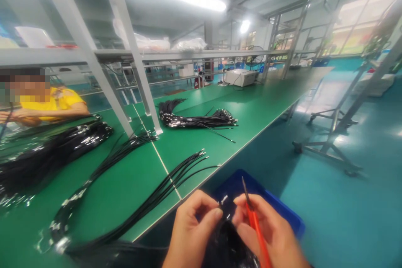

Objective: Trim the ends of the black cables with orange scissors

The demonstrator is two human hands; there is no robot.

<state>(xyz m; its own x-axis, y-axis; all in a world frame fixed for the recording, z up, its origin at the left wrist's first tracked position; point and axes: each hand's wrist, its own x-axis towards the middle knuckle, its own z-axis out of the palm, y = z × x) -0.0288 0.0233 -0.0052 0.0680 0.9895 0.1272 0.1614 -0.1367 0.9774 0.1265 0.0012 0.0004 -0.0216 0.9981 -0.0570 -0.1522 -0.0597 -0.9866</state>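
Observation:
In the lower middle, my left hand point(197, 224) pinches a thin black cable end between thumb and forefinger, with a small silvery tip point(224, 199) sticking out. Just to its right, my right hand point(266, 226) is wrapped round an orange-handled tool point(258, 230) with a slim, dark, pointed end facing up and away; whether it has one blade or two is hard to tell. Below my hands lies a dark, shiny bundle point(230, 243), partly hidden. A blue bin point(282, 207) stands beneath and behind my right hand.
Black cables with metal tips point(176, 180) lie on the green bench point(132, 176), with another cable bundle point(194, 119) farther back. At left, a person in yellow point(63, 104) sits behind a large cable pile point(59, 146). Grey posts point(138, 50) rise from the bench; a wheeled frame point(329, 146) stands right.

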